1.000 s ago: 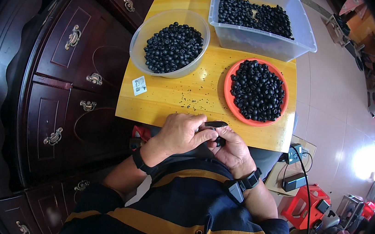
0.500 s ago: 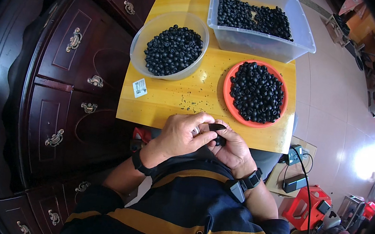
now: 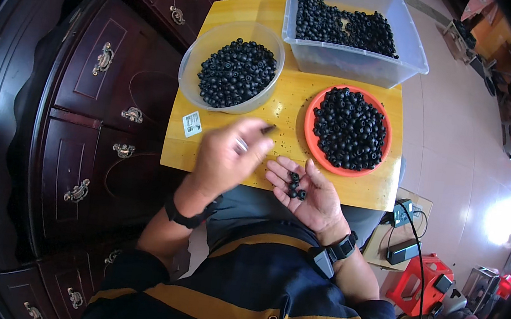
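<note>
A home is indicated by a dark-brown carved wooden cabinet (image 3: 68, 144) with ornate metal handles (image 3: 104, 59); a yellow rectangular wooden table (image 3: 291, 94), a red plastic stool (image 3: 404, 283) and pale glossy floor tiles (image 3: 448, 131) are also noted.

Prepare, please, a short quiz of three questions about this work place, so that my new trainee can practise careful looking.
1. Multiple choice: what lies on the palm of the right hand?
a) a white label
b) small black pieces
c) a black cable

2. True or false: the round clear tub stands to the left of the orange plate.

3. Short answer: which hand looks blurred, and what does it hold?

Key:
1. b
2. True
3. The left hand; it holds a dark-tipped tool.
</note>
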The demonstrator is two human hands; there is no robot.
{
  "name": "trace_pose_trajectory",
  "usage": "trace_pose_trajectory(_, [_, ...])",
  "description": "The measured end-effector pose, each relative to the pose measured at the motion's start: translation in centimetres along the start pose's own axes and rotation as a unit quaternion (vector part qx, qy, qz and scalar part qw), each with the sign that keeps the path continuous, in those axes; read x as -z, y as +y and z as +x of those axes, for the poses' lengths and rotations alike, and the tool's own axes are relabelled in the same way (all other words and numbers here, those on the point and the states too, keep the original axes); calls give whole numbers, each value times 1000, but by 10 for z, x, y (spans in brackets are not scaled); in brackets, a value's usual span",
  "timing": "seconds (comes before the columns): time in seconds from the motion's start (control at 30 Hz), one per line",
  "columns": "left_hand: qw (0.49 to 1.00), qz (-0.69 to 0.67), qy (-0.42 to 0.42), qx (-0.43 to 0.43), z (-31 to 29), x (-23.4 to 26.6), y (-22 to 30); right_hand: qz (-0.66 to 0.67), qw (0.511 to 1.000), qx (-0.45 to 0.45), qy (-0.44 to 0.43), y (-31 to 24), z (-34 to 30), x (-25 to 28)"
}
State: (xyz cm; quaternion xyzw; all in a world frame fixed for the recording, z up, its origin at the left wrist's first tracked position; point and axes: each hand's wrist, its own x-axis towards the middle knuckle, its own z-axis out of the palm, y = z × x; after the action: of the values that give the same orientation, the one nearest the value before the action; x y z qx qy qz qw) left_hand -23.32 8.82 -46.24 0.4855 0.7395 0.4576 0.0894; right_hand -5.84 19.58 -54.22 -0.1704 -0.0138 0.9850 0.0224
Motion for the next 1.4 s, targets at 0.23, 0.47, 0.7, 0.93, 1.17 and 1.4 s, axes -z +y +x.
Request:
trace_pose_trajectory(0.23, [983, 27, -183, -14, -34, -44, -5, 5, 999, 5, 43, 2, -1, 6])
trace_pose_trajectory(0.47, [978, 50, -204, -7, -33, -42, -12, 7, 1000, 4, 20, 5, 0, 13])
trace_pose_trajectory(0.7, [981, 44, -186, 17, -36, -45, -13, -29, 999, 15, 15, 8, 0, 21])
trace_pose_trajectory(0.93, [977, -143, -127, 93, -44, -49, -25, -46, 998, 28, 43, 7, -2, 16])
trace_pose_trajectory(1.17, [933, -276, -181, 141, -46, -45, -29, -80, 997, 22, -5, 7, -1, 20])
trace_pose_trajectory(1.4, [882, -402, -170, 180, -43, -43, -20, -76, 997, 30, 7, 9, -2, 20])
